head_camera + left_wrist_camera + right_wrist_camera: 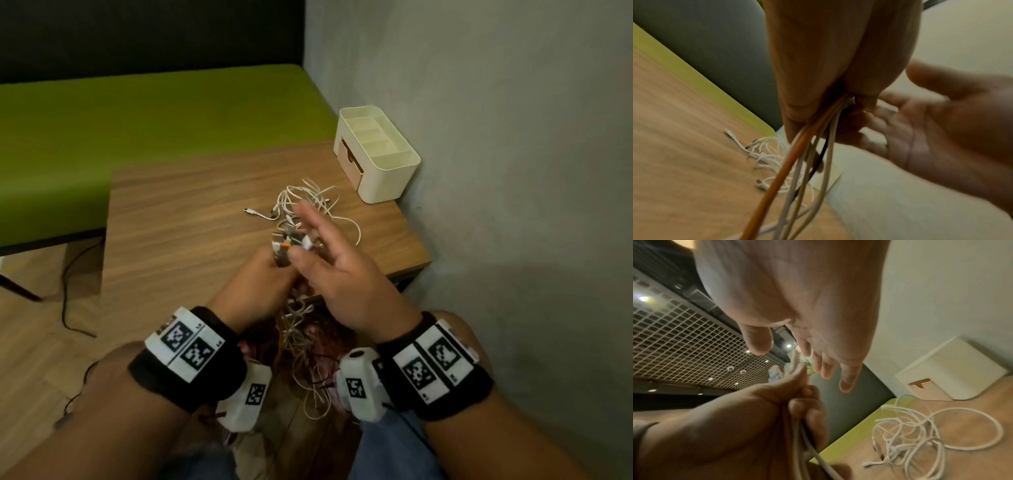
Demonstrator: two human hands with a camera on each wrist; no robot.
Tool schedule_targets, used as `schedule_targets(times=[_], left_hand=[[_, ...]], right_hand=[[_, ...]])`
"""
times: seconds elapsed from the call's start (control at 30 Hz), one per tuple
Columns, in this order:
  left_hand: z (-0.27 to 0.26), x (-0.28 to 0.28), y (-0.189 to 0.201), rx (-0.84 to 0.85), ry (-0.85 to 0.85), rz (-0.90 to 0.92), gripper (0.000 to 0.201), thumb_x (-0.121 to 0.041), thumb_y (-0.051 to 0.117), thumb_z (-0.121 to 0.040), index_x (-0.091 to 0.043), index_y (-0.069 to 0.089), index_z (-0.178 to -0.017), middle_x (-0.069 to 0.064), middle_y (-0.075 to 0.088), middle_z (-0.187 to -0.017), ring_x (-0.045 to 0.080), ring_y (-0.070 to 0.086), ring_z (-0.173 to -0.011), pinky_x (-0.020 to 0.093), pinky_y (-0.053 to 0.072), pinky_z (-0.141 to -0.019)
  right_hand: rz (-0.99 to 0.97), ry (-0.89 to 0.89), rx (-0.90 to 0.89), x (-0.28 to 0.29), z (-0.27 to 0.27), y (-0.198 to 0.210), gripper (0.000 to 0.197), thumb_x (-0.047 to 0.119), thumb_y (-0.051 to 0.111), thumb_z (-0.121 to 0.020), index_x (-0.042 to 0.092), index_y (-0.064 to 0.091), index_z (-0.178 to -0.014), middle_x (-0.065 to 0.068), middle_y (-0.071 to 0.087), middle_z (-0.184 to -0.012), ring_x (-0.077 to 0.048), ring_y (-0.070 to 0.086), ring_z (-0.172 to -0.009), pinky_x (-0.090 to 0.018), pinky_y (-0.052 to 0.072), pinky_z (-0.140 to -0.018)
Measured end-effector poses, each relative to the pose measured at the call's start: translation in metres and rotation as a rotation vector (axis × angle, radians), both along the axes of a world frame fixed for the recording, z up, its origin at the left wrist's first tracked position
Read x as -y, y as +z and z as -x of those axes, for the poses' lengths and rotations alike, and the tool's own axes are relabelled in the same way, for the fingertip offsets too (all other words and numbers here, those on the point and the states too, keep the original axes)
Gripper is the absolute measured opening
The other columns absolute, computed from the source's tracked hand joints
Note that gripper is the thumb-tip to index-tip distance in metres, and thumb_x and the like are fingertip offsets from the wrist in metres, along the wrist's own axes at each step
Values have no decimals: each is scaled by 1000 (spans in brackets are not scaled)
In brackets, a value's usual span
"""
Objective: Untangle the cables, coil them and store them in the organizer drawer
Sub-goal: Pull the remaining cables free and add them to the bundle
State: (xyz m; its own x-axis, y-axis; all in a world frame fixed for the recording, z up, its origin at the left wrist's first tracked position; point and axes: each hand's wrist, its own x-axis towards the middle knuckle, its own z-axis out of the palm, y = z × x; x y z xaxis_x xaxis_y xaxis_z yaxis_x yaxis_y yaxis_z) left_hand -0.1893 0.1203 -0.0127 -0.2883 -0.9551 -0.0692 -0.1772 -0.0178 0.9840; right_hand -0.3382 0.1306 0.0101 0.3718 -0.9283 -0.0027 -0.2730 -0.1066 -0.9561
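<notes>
Head view: left hand (263, 274) grips cable bundle (807, 155); right hand (339, 274) fingers spread, holding nothing.

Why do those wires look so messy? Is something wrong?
Yes: the white cables on the table lie in a knotted heap, and the bundle gripped by the left hand dangles off the edge, uncoiled.

The head camera looks steeply down over both forearms at the brown wood-grain table (191, 219). Each wrist camera sits close behind its palm, facing along the fingers. All three share the tangled white cables (308, 202) (766, 155) (920, 434); the cream plastic organizer box (376, 150) (953, 368) stands at two o'clock.
</notes>
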Motion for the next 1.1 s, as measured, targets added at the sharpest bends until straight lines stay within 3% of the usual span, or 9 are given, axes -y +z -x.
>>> schedule_targets(times=[0.1,0.17,0.23,0.37,0.6,0.8,0.87,0.97,1.1], left_hand=[[0,15,-13,40,-14,-20,15,-7,53,-82,0,66,-78,21,65,-67,40,61,-60,48,50,-54],[-6,27,-19,-15,18,-100,12,-12,56,-68,-12,65,-61,10,48,-50,25,44,-42,33,39,-44],[-12,40,-21,-93,22,-188,15,-8,55,-63,-17,64,-55,6,38,-49,16,33,-41,27,27,-43],[-26,75,-28,-355,30,-360,19,-3,44,-61,-12,50,-77,3,28,-62,15,18,-54,32,16,-53],[-65,125,-62,-574,231,-498,19,-16,36,-101,-10,53,-96,-1,32,-65,9,34,-54,22,37,-51],[-60,135,-75,-546,306,-479,23,-24,39,-105,-14,48,-86,2,44,-63,16,51,-54,41,58,-58],[-60,139,-77,-511,312,-455,25,-24,38,-105,-16,42,-82,1,38,-60,13,41,-46,32,51,-47],[-67,143,-81,-539,321,-433,27,-24,39,-104,-21,37,-78,-4,26,-57,7,22,-41,19,24,-41],[-76,148,-85,-642,267,-422,25,-33,52,-93,-22,39,-74,-7,25,-55,4,20,-39,16,16,-39]], right_hand=[[75,-31,-103,25,-15,-14,42,34,51,-101,32,48,-143,9,56,-140,6,57,-104,-27,44,-102],[47,-43,-119,41,-19,-23,39,32,51,-101,30,53,-140,6,62,-133,-1,59,-114,-24,44,-104],[27,-33,-114,57,-23,-29,39,31,52,-101,30,54,-140,8,62,-133,1,55,-119,-15,41,-102],[15,-37,-130,99,-34,-36,41,38,54,-99,33,54,-139,9,60,-135,-2,55,-121,-20,45,-101],[173,-238,-213,159,-24,-61,16,32,61,-96,30,70,-109,16,68,-104,8,60,-94,-4,45,-76],[227,-149,-366,181,-39,-93,14,19,70,-89,19,74,-102,13,66,-93,6,57,-82,-4,41,-69],[275,-139,-376,187,-42,-96,13,17,72,-87,18,74,-100,11,65,-96,7,55,-76,-3,38,-67],[282,-155,-389,190,-39,-97,14,19,73,-86,19,73,-100,13,62,-98,9,53,-73,-2,36,-66],[288,-127,-475,189,-36,-99,22,21,73,-87,22,71,-109,17,58,-100,18,49,-77,2,33,-70]])
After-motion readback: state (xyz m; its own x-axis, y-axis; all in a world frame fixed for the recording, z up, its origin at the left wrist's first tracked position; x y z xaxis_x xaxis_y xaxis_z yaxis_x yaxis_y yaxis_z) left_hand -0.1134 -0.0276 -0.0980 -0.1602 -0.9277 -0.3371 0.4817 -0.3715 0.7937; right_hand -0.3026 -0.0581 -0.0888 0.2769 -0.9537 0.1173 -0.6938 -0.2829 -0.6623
